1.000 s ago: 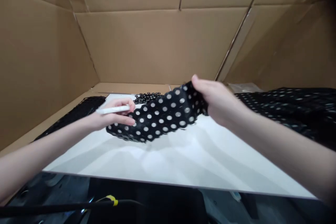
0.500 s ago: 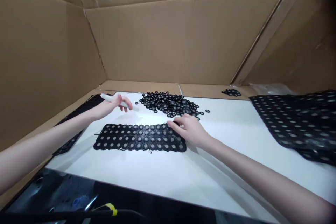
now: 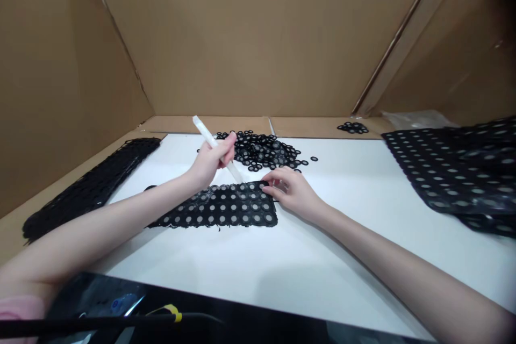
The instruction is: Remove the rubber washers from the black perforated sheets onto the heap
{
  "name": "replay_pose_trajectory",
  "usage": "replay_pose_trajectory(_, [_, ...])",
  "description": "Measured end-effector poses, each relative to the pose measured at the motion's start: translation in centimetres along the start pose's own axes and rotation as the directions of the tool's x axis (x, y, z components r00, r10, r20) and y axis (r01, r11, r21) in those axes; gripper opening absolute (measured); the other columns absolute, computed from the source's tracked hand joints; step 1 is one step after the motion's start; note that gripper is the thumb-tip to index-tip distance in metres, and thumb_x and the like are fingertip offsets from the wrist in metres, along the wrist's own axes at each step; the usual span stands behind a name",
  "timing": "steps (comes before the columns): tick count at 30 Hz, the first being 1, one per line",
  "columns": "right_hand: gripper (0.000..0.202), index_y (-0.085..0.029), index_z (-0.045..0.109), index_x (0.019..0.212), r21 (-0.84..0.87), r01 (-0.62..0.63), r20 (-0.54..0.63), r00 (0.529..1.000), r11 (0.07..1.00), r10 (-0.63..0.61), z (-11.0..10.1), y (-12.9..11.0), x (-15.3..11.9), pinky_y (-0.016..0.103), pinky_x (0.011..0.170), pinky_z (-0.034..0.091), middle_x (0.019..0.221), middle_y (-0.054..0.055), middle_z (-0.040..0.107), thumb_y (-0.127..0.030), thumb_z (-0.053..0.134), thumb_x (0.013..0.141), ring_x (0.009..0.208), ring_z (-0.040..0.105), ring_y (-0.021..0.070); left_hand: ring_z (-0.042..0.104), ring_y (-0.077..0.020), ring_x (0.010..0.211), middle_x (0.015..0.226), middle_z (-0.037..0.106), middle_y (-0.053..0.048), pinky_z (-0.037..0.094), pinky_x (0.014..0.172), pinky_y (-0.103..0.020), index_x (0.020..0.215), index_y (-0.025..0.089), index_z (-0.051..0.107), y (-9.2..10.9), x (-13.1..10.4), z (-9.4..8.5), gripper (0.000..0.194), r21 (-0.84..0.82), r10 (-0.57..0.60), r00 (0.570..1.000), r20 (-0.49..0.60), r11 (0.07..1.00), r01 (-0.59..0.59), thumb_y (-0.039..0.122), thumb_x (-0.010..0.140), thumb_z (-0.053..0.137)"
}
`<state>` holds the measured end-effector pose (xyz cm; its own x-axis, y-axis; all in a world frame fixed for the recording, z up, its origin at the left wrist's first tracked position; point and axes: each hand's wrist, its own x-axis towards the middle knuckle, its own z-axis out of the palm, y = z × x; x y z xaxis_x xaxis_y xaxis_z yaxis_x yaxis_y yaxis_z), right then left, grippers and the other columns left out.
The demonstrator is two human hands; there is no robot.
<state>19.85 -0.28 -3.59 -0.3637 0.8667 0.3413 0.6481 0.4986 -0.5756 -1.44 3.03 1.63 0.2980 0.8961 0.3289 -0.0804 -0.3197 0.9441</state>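
Observation:
A white pen-like tool [image 3: 205, 131] is gripped in my left hand [image 3: 210, 164], slanting down so that its tip reaches the far edge of a black sheet [image 3: 221, 208] dotted with grey discs. The sheet lies flat on the white board [image 3: 258, 258]. At its far right corner, the thumb and fingertips of my right hand [image 3: 291, 189] pinch the edge. Just behind both hands is a heap of loose black rings [image 3: 262, 150], partly hidden by my left hand.
A stack of black sheets [image 3: 94, 185] lies at the left. Large dotted black sheets [image 3: 463, 172] cover the right side, near a small ring cluster [image 3: 353, 128]. Cardboard walls [image 3: 242, 43] surround the board. A black cable [image 3: 100, 323] crosses the front.
My left hand has moved right with the white tool, which now points down at the sheet's far edge. My right hand stays at the corner. The view has shifted slightly.

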Motion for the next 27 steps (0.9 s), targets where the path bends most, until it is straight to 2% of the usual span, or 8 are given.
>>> replay_pose_trajectory(2, [0.004,-0.019,0.065,0.082,0.009,0.007,-0.007,1.0,1.0,-0.007,0.0,0.0,0.0,0.032,0.072,0.04,0.078,0.004,0.064,-0.021,0.062,0.08,0.078,0.051,0.0189,0.032,-0.0062,0.045,0.048,0.037,0.002,0.023,0.044,-0.021,0.048,0.013,0.047,-1.8,0.1,1.2,0.057,0.021,-0.017,1.0,-0.026,1.0,0.018,0.057,0.084,0.05])
replay_pose_trajectory(4, [0.005,-0.019,0.067,0.082,0.013,-0.003,-0.011,1.0,1.0,0.003,0.0,-0.2,0.0,0.032,0.073,0.04,0.08,0.005,0.065,-0.021,0.063,0.08,0.08,0.052,0.019,0.035,-0.006,0.046,0.051,0.043,0.002,0.024,0.043,-0.02,0.055,0.013,0.053,-3.0,0.0,2.0,0.056,0.06,-0.036,0.999,0.0,0.998,0.036,0.06,0.085,0.047])
replay_pose_trajectory(8, [0.01,-0.019,0.07,0.08,0.019,-0.057,0.009,0.998,0.998,0.057,-0.3,-0.5,0.1,0.033,0.074,0.04,0.076,0.004,0.064,-0.026,0.063,0.082,0.077,0.052,0.0185,0.04,-0.0062,0.047,0.054,0.049,0.001,0.028,0.044,-0.019,0.064,0.012,0.059,-3.5,-0.5,2.1,0.055,0.175,-0.09,0.981,0.173,0.983,0.059,0.06,0.086,0.044])
replay_pose_trajectory(11, [0.008,-0.02,0.07,0.078,0.044,-0.068,0.032,0.997,0.997,0.067,-0.6,-0.5,0.5,0.031,0.072,0.04,0.075,0.003,0.064,-0.025,0.064,0.08,0.075,0.053,0.0173,0.042,-0.0063,0.047,0.051,0.05,0.002,0.032,0.047,-0.019,0.069,0.012,0.062,-3.2,-0.5,1.5,0.043,0.3,-0.159,0.926,0.342,0.953,0.053,0.05,0.085,0.052])
replay_pose_trajectory(13, [0.006,-0.019,0.069,0.075,0.059,-0.058,0.046,0.997,0.997,0.055,-0.8,-0.3,0.6,0.03,0.069,0.04,0.074,0.003,0.063,-0.021,0.065,0.078,0.072,0.053,0.0159,0.041,-0.0061,0.044,0.049,0.051,0.003,0.031,0.046,-0.018,0.072,0.012,0.063,-3.2,-0.4,1.1,0.036,0.295,-0.207,0.896,0.393,0.951,0.091,0.045,0.085,0.056])
replay_pose_trajectory(16, [0.006,-0.018,0.066,0.072,0.103,-0.044,0.049,0.998,0.994,0.039,-0.8,0.1,0.6,0.028,0.065,0.039,0.071,0.002,0.06,-0.018,0.064,0.077,0.07,0.052,0.0145,0.039,-0.0059,0.038,0.045,0.053,0.002,0.025,0.04,-0.018,0.071,0.013,0.06,-3.6,0.1,0.8,0.034,0.084,-0.23,0.916,0.327,0.973,0.215,0.043,0.086,0.053])
replay_pose_trajectory(19, [0.01,-0.017,0.064,0.069,0.136,-0.029,0.039,0.999,0.99,0.024,-0.7,0.3,0.5,0.027,0.063,0.039,0.069,0.001,0.058,-0.017,0.062,0.079,0.069,0.051,0.0139,0.039,-0.0059,0.036,0.041,0.052,0.001,0.022,0.039,-0.018,0.067,0.013,0.058,-3.9,0.6,0.7,0.035,-0.078,-0.249,0.922,0.297,0.956,0.283,0.042,0.085,0.054])
replay_pose_trajectory(27, [0.011,-0.018,0.06,0.065,0.212,-0.058,0.115,0.993,0.976,0.034,-1.0,0.3,1.5,0.026,0.061,0.042,0.071,0.002,0.059,-0.018,0.062,0.076,0.068,0.053,0.0135,0.04,-0.0065,0.036,0.039,0.049,0.002,0.028,0.041,-0.019,0.065,0.013,0.058,-3.4,1.1,0.9,0.035,-0.126,-0.301,0.907,0.294,0.929,0.349,0.043,0.083,0.056])
